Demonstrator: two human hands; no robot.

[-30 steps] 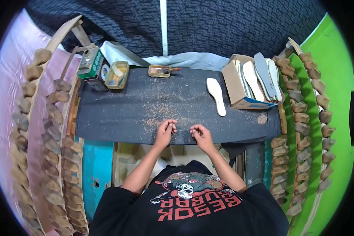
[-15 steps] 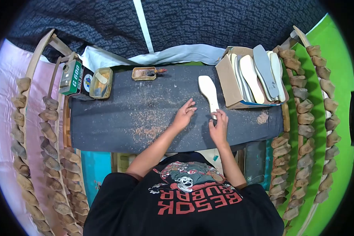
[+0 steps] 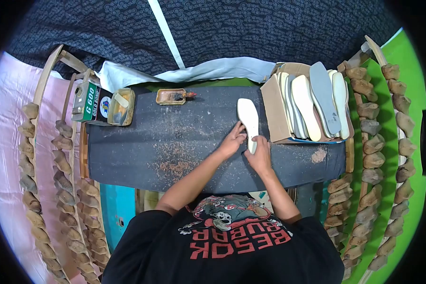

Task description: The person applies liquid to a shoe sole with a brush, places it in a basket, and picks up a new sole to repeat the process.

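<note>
Far left of the hands, racks of wooden shoe forms (image 3: 61, 156) are hanging along the pink wall; nearer, up and left of the left hand, a green glue can (image 3: 91, 102), an open tin (image 3: 120, 106) and a small tray with a brush (image 3: 173, 96) are sitting at the back of the dark worktop (image 3: 142, 151), with sawdust lying just left of the left wrist. Left hand (image 3: 232, 141) is resting fingers-spread against the left edge of the pale insole (image 3: 249, 122), touching, not clamping. Right hand (image 3: 259, 154) is closing over the insole's near end, fingers curled on it; can't tell how firm the pinch is. Insole is lying flat just ahead of both hands, toe pointing away. Likely light, thin, a bit flexible, not fragile; best taken by the narrow heel end or both long edges. Right of the hands, a cardboard box (image 3: 273, 111) is holding more insoles (image 3: 312, 99) upright, then more forms (image 3: 374, 142) by the green wall.
</note>
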